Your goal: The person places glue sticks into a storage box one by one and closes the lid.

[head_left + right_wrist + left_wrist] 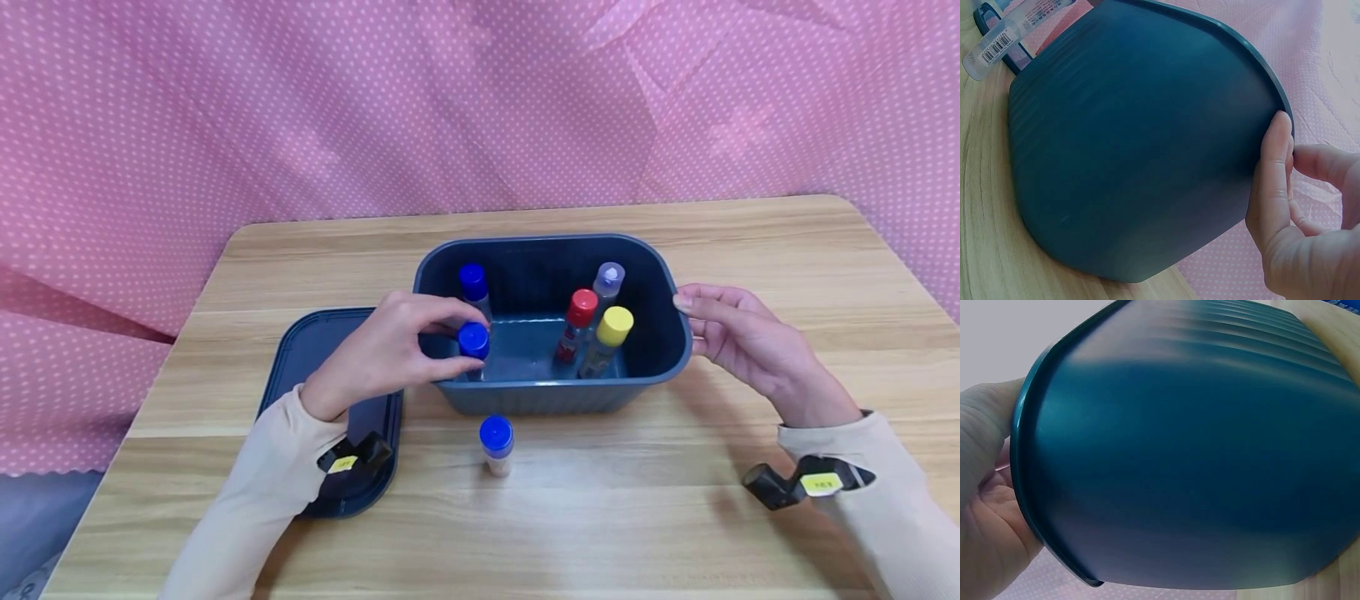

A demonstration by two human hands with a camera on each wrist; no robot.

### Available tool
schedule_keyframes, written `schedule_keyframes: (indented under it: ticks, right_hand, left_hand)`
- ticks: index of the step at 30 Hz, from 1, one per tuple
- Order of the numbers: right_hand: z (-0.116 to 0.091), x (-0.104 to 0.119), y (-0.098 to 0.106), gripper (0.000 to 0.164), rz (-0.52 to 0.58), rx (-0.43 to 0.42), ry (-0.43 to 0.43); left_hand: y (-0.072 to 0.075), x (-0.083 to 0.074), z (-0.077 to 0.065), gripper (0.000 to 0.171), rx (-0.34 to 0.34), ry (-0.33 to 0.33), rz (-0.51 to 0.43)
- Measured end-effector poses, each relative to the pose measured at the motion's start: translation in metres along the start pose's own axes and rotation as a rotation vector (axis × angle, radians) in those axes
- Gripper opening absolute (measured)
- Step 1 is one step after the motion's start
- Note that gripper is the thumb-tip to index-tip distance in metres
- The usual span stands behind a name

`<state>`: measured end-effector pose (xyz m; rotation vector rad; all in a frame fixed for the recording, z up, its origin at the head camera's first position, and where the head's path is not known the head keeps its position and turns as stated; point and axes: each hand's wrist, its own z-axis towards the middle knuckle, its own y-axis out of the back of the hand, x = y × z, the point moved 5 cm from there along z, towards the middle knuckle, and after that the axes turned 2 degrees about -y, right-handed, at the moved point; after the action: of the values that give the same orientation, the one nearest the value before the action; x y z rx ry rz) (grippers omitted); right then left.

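In the head view my left hand (pixel 397 342) reaches over the left end of a dark blue plastic bin (pixel 551 400). Thumb and fingers hold a blue-capped clear bottle (pixel 473 340) just inside the front left rim; its lower part is hidden. My right hand (pixel 738 337) grips the bin's right rim, thumb on top, and its fingers (pixel 1275 169) lie against the outer wall in the right wrist view. Inside the bin stand another blue-capped bottle (pixel 473 282), a red-capped one (pixel 581 308), a yellow-capped one (pixel 614 327) and one with a clear cap (pixel 609 277).
A blue-capped bottle (pixel 497 442) stands upright on the wooden table (pixel 600 508) before the bin. Left of the bin lies a dark blue lid (pixel 311 342), partly under my left arm. A pink dotted cloth (pixel 450 108) hangs behind the table.
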<state>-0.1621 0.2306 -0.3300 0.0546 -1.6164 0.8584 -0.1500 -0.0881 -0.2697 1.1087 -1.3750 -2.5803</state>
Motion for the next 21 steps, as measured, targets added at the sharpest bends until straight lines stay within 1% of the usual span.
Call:
schedule_keyframes:
  ticks: [7, 16, 21]
  right_hand:
    - [-0.0002, -0.0004, 0.0001, 0.033, -0.001, -0.002, 0.0]
    - [0.0001, -0.0003, 0.0001, 0.033, 0.0, -0.007, 0.001]
    - [-0.0003, -0.0008, 0.0006, 0.032, 0.004, -0.014, 0.001]
  left_hand:
    - [-0.001, 0.0029, 0.0007, 0.033, 0.045, 0.044, 0.027]
    - [-0.0018, 0.0024, 0.0034, 0.033, 0.076, 0.087, 0.052]
    - [-0.0024, 0.0024, 0.0032, 0.033, 0.086, 0.096, 0.053]
